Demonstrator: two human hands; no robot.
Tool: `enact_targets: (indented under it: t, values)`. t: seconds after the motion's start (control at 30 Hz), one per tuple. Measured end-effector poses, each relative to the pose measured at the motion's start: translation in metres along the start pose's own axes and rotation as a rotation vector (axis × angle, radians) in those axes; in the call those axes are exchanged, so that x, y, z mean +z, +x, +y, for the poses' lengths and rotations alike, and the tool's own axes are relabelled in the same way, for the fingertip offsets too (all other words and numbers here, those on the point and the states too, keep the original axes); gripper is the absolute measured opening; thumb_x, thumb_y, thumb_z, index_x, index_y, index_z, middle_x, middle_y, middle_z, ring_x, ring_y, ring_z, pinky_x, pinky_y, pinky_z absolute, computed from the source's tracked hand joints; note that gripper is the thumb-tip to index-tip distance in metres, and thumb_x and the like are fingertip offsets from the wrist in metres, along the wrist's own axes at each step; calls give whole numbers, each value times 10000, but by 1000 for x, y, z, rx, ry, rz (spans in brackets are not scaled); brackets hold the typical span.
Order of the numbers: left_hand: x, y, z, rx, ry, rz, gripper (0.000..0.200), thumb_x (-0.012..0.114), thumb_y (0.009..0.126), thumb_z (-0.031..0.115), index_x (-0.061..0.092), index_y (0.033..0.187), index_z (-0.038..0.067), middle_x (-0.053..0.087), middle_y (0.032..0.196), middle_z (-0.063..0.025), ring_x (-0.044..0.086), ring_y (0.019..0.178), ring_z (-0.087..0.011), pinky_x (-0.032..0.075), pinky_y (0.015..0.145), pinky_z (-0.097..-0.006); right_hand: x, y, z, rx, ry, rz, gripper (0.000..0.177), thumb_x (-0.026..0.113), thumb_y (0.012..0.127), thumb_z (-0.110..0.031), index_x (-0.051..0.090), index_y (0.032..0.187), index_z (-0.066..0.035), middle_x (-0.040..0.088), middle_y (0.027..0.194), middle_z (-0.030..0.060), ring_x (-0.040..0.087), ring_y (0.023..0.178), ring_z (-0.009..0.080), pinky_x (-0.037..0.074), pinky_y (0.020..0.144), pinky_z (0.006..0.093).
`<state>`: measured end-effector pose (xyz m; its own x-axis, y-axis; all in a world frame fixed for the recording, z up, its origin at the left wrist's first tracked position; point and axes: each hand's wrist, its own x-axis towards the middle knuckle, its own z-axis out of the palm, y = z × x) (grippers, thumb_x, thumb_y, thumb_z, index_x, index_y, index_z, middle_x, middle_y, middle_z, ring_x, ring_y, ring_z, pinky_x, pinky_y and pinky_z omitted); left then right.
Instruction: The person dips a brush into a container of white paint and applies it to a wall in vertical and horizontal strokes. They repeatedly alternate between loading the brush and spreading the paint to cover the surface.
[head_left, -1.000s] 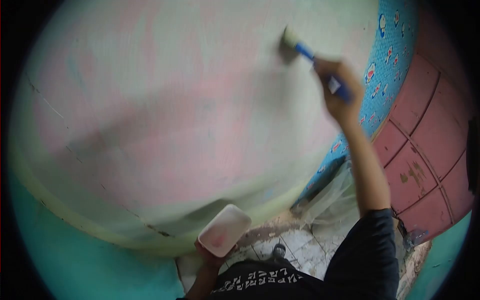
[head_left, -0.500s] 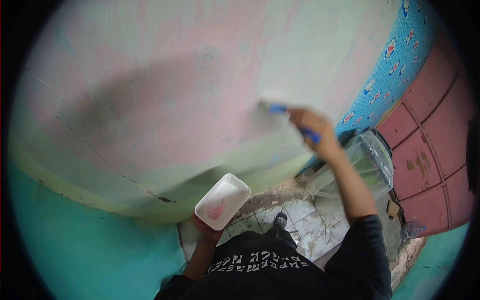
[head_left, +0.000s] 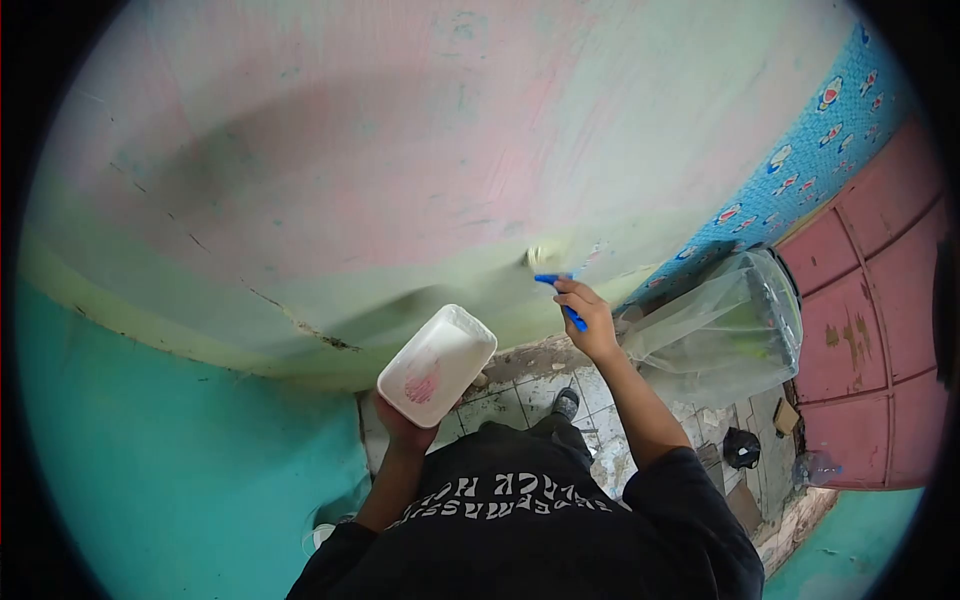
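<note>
My right hand (head_left: 587,315) is wrapped round the blue handle of a paintbrush (head_left: 552,278). Its pale bristles are right at the wall (head_left: 400,170), low down where the pink-and-white coat meets a pale green band. In my left hand (head_left: 405,425) is a white rectangular tub (head_left: 445,345), gripped from below at its near end and tilted toward me. A pink smear shows on the tub's inner bottom. Most of my left fingers are hidden under the tub.
A clear plastic sheet (head_left: 720,320) covers something bulky on the right, beside pink panels (head_left: 850,340) and blue patterned wallpaper (head_left: 800,160). Dirty white tiles (head_left: 540,395) lie underfoot, with a black bag (head_left: 741,448) at right. A teal wall (head_left: 180,420) stands at left.
My right hand has brought the paintbrush down the wall, from the pinkish area to the pale green band. The tub stays in my left hand, slightly higher in view.
</note>
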<state>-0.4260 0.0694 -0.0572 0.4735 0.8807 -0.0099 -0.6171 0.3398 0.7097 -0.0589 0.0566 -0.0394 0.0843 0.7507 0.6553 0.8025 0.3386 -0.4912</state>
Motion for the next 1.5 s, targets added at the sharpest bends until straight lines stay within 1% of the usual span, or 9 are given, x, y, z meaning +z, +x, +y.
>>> enact_targets:
  t: [0.07, 0.23, 0.47, 0.6, 0.8, 1.07, 1.2, 1.3, 1.5]
  values:
    - [-7, 1, -3, -38, -121, 9, 793, 455, 984, 643, 410, 1547, 87, 482, 1527, -191, 540, 1336, -479, 565, 940, -711, 5, -13, 7, 117, 56, -82, 275, 686, 769, 126, 709, 1000, -21, 723, 1227, 182, 708, 1130, 380, 588, 947, 439]
    - [5, 8, 4, -193, -466, 149, 796, 449, 983, 644, 411, 1546, 83, 507, 1506, -192, 552, 1325, -471, 572, 930, -712, -86, 99, -31, -105, 1, 62, 254, 676, 796, 148, 704, 993, -11, 739, 1177, 196, 729, 1090, 361, 591, 920, 403]
    - [8, 18, 7, -204, -533, 123, 805, 449, 976, 642, 416, 1545, 73, 501, 1507, -207, 547, 1324, -488, 563, 917, -729, -141, 172, -84, -483, -241, 696, 182, 791, 807, 127, 719, 926, 9, 763, 1124, 203, 759, 1057, 318, 599, 896, 346]
    - [4, 23, 7, -200, -556, -6, 825, 455, 967, 653, 407, 1552, 73, 491, 1512, -217, 548, 1302, -522, 561, 905, -736, -59, 89, -32, -278, -218, 397, 246, 708, 796, 131, 729, 999, -8, 734, 1204, 228, 715, 1162, 379, 571, 980, 411]
    - [-8, 24, 4, -226, -572, 106, 862, 473, 946, 684, 392, 1569, 94, 484, 1521, -216, 572, 1251, -545, 564, 879, -732, 18, -12, -8, 124, 70, -222, 338, 674, 750, 136, 696, 1050, -18, 703, 1238, 194, 672, 1183, 403, 569, 991, 449]
    - [-10, 26, 3, -242, -541, 32, 905, 473, 916, 742, 419, 1556, 104, 509, 1496, -218, 595, 1242, -511, 582, 857, -681, -130, 179, -96, -348, -134, -69, 354, 699, 743, 130, 692, 1063, -21, 733, 1154, 178, 716, 1068, 382, 592, 907, 419]
    - [-9, 24, 5, -208, -537, 84, 883, 462, 918, 743, 453, 1529, 106, 533, 1468, -216, 602, 1240, -498, 581, 875, -684, -199, 247, -151, -599, -411, 331, 270, 688, 766, 166, 702, 989, 15, 741, 1115, 175, 739, 1023, 344, 590, 855, 348]
    - [-7, 24, 10, -196, -561, 120, 862, 454, 924, 734, 472, 1511, 103, 544, 1455, -210, 603, 1240, -496, 576, 889, -697, -184, 250, -151, -587, -369, 614, 176, 718, 832, 134, 713, 959, 12, 756, 1075, 179, 760, 997, 314, 601, 838, 331]
    - [-7, 22, 18, -161, -703, 121, 866, 462, 925, 708, 438, 1535, 94, 520, 1481, -217, 604, 1228, -512, 585, 855, -708, -42, 99, -66, -343, -274, 196, 204, 731, 760, 84, 711, 942, -6, 717, 1152, 209, 723, 1063, 380, 614, 877, 416]
